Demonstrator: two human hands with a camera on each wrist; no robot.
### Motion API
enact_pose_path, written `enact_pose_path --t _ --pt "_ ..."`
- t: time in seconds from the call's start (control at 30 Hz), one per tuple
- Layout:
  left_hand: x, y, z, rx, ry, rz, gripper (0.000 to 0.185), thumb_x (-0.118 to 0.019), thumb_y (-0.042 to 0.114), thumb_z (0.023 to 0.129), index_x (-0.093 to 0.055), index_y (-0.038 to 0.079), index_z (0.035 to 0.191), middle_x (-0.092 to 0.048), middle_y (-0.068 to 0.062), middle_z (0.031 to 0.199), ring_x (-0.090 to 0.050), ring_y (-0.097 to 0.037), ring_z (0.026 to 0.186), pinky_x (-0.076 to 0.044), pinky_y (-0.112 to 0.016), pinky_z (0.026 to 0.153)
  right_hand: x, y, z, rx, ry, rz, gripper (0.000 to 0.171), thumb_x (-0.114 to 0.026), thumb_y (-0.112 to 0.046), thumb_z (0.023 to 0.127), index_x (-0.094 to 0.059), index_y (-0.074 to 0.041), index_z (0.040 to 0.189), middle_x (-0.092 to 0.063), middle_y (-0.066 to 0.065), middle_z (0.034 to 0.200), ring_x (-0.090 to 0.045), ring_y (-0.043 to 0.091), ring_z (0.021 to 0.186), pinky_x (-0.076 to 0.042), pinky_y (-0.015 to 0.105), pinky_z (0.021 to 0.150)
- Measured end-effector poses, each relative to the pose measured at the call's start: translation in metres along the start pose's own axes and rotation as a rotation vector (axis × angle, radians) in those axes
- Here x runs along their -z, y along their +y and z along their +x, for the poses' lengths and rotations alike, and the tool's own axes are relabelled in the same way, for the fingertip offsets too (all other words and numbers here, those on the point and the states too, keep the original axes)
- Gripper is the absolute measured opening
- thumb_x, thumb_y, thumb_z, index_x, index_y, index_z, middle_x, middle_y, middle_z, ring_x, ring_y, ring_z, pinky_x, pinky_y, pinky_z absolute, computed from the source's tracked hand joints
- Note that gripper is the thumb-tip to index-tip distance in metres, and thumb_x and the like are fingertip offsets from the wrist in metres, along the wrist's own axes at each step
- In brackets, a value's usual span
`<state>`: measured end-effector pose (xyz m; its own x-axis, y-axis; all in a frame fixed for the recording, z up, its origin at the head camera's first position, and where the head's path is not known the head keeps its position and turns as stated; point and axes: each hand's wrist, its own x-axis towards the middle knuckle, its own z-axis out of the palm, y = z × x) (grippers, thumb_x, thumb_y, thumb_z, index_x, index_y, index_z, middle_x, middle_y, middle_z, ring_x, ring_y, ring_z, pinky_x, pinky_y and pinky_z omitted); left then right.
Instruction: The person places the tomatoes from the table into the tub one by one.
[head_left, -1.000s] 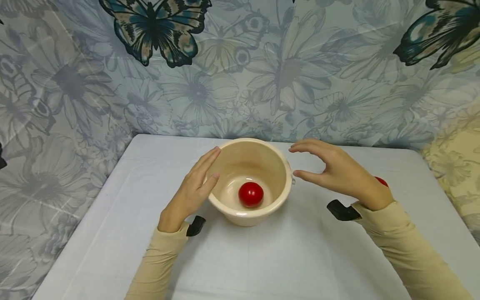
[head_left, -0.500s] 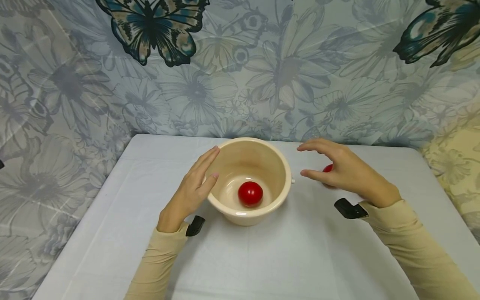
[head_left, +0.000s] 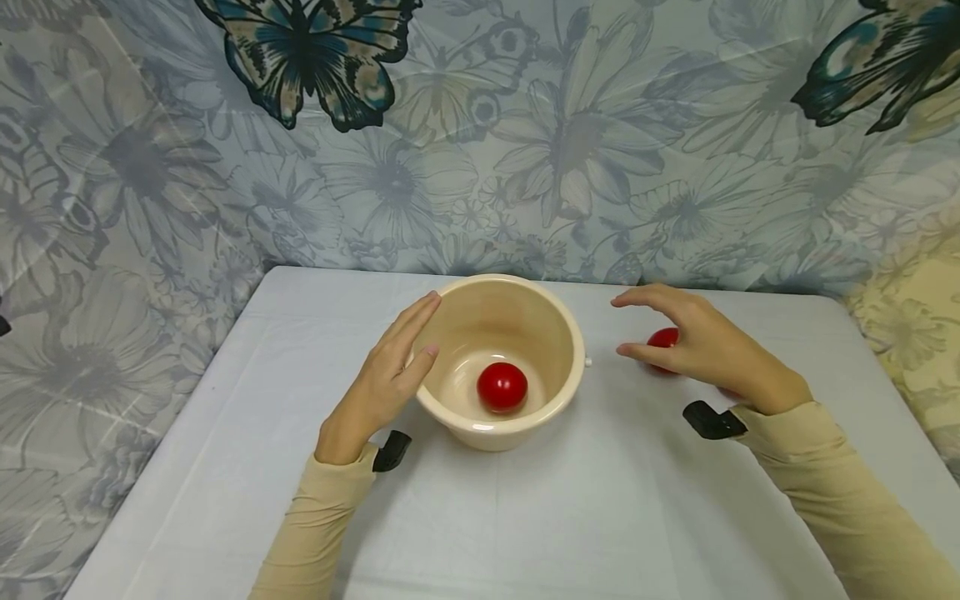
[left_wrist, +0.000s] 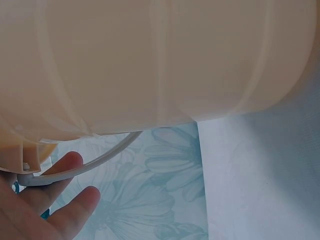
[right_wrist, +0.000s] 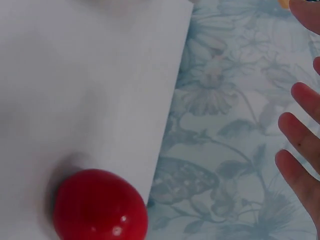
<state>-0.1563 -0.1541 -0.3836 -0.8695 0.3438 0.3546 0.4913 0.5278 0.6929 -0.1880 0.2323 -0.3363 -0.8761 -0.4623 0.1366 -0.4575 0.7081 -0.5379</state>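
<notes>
Our right hand [head_left: 708, 346] has slid further away from the bowl [head_left: 501, 360] since a second ago, when it hovered just beside the rim; now it arches, fingers spread and relaxed, over a red ball [head_left: 664, 339] on the tabletop [head_left: 570, 517]. That ball was hidden behind the hand a second ago and peeks out under the palm now. We cannot tell whether the hand touches it; in the right wrist view the ball [right_wrist: 99, 206] lies apart from the fingertips [right_wrist: 299, 170], near the tabletop's far edge.

Our left hand [head_left: 382, 379] has not moved: its straight fingers lie flat against the outside wall of the bowl, holding nothing. A second red ball [head_left: 502, 387] rests on the bowl's bottom, just beside our left hand's fingertips but inside the wall.

The left wrist view is filled by the bowl's wall [left_wrist: 165, 65], with only two fingers [left_wrist: 75, 207] in view. Beyond both hands hangs a flowered cloth [head_left: 480, 133].
</notes>
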Motion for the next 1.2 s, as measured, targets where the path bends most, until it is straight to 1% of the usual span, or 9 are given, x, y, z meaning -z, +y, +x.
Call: enact_pose_path --t 0.13,0.23,0.43,0.53,0.63,0.77,0.9,1.1,1.2 --pt "0.000 -0.001 0.000 0.002 -0.003 0.002 0.056 -0.046 0.022 0.102 -0.031 0.017 0.157 -0.030 0.001 0.162 -0.026 -0.017 0.152 -0.023 -0.045 0.125 0.000 0.006 -0.003 -0.009 0.005 -0.002 0.058 -0.085 -0.026 0.079 -0.061 -0.015 0.130 -0.061 0.006 0.133 -0.052 0.028 0.126 -0.044 0.058 0.105" --pt "0.000 -0.001 0.000 0.002 -0.004 0.000 0.056 -0.046 0.022 0.102 -0.031 0.017 0.157 -0.030 0.000 0.163 -0.025 -0.017 0.152 -0.023 -0.045 0.125 0.000 0.011 -0.005 -0.011 0.027 -0.003 0.058 -0.085 -0.025 0.078 -0.062 -0.016 0.130 -0.061 0.005 0.134 -0.055 0.031 0.124 -0.045 0.054 0.102" --pt "0.000 -0.002 0.000 0.005 -0.002 -0.005 0.056 -0.046 0.021 0.102 -0.031 0.017 0.157 -0.031 -0.004 0.162 -0.025 -0.017 0.152 -0.023 -0.045 0.125 0.000 0.019 -0.009 -0.009 0.062 0.004 0.057 -0.086 -0.021 0.077 -0.063 -0.015 0.130 -0.062 0.005 0.133 -0.059 0.030 0.117 -0.043 0.021 0.097" --pt "0.000 -0.002 0.000 0.005 -0.002 -0.003 0.056 -0.046 0.022 0.102 -0.031 0.017 0.157 -0.031 -0.003 0.162 -0.025 -0.017 0.152 -0.023 -0.045 0.125 -0.001 0.024 -0.010 0.013 0.060 -0.004 0.057 -0.085 -0.020 0.078 -0.062 -0.013 0.130 -0.062 0.007 0.132 -0.058 0.031 0.117 -0.045 0.020 0.097" --pt "0.000 -0.002 0.000 0.006 -0.002 -0.003 0.056 -0.046 0.022 0.102 -0.031 0.018 0.157 -0.031 -0.001 0.162 -0.026 -0.017 0.152 -0.023 -0.045 0.125 -0.002 0.029 -0.010 0.003 0.059 0.009 0.058 -0.085 -0.019 0.078 -0.062 -0.013 0.131 -0.062 0.008 0.132 -0.058 0.031 0.117 -0.045 0.017 0.097" --pt "0.000 -0.002 0.000 0.006 -0.001 -0.007 0.056 -0.046 0.023 0.102 -0.031 0.019 0.157 -0.031 -0.002 0.162 -0.026 -0.016 0.151 -0.023 -0.045 0.125 -0.004 0.036 -0.013 -0.056 0.053 0.060 0.059 -0.085 -0.020 0.078 -0.061 -0.014 0.132 -0.061 0.006 0.133 -0.056 0.031 0.120 -0.035 0.003 0.093" --pt "0.000 -0.002 0.000 0.006 0.001 -0.012 0.056 -0.046 0.023 0.102 -0.031 0.019 0.157 -0.031 -0.003 0.162 -0.026 -0.016 0.151 -0.023 -0.045 0.125 -0.005 0.043 -0.016 -0.102 0.044 0.080 0.059 -0.085 -0.021 0.079 -0.061 -0.016 0.133 -0.059 0.005 0.135 -0.054 0.030 0.121 -0.035 0.005 0.093" --pt "-0.001 -0.001 0.000 0.002 0.007 -0.012 0.057 -0.047 0.020 0.102 -0.032 0.017 0.156 -0.031 -0.001 0.162 -0.027 -0.017 0.151 -0.023 -0.043 0.125 -0.006 0.056 -0.019 -0.170 0.031 0.083 0.059 -0.083 -0.024 0.081 -0.059 -0.014 0.134 -0.056 0.005 0.138 -0.051 0.028 0.121 -0.031 0.001 0.090" --pt "0.000 -0.001 0.000 0.001 0.008 -0.008 0.057 -0.047 0.020 0.101 -0.032 0.017 0.156 -0.031 -0.001 0.162 -0.027 -0.018 0.151 -0.023 -0.043 0.125 -0.007 0.062 -0.021 -0.190 0.018 0.092 0.060 -0.081 -0.025 0.083 -0.057 -0.013 0.136 -0.054 0.010 0.140 -0.048 0.034 0.125 -0.040 0.022 0.104"
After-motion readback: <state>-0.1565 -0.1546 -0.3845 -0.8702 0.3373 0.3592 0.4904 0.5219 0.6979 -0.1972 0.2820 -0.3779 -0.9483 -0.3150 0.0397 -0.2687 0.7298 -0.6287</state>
